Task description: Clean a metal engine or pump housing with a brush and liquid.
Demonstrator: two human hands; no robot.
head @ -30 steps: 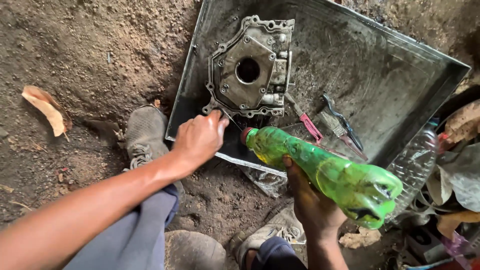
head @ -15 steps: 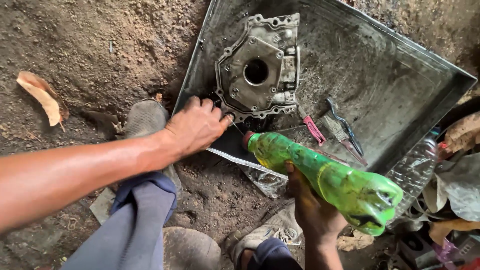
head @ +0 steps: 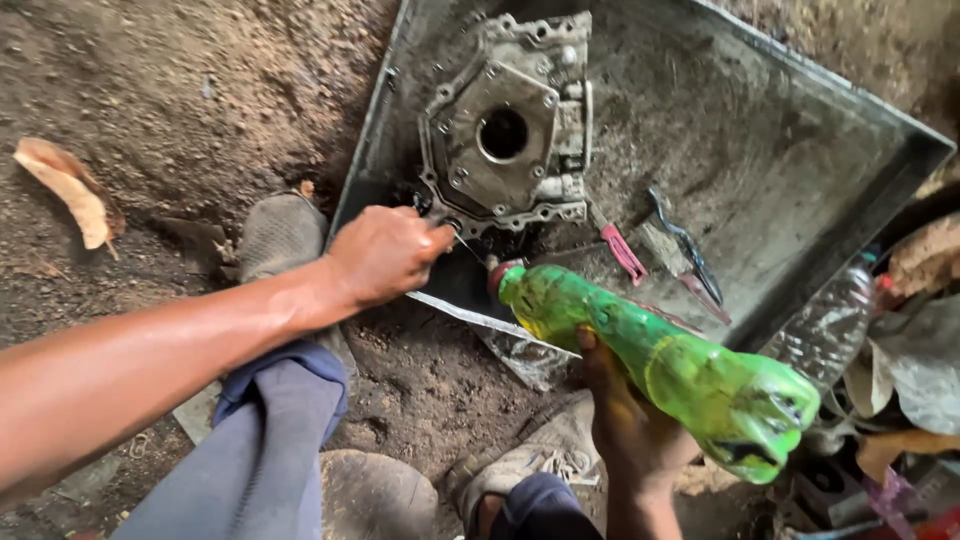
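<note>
The grey cast metal housing (head: pixel 507 125) with its round centre hole lies flat in the upper middle of the frame, inside the dirty metal tray (head: pixel 780 150), close to the tray's left wall. Your left hand (head: pixel 385 252) sits at the housing's lower left corner, just left of centre in the frame, fingers curled together around something thin there; what exactly it pinches is too hidden to tell.

Your right hand (head: pixel 625 420) comes up from the lower middle of the frame and is wrapped tight around the green plastic bottle (head: pixel 660 365). You hold the bottle tilted, its red-ringed neck pointing up-left toward the housing's lower edge and its base out at the lower right. The neck hangs just below the housing, not touching it.

Inside the tray, right of the housing, lie a red-handled tool (head: pixel 622 252) and a pair of dark pliers (head: pixel 685 245), near each other. A clear plastic bottle (head: pixel 835 320) rests outside the tray's right edge. At the lower left of the tray a worn grey shoe (head: pixel 280 235) stands on the dirt floor (head: pixel 180 110), and a dry leaf (head: pixel 65 185) lies at the far left.
</note>
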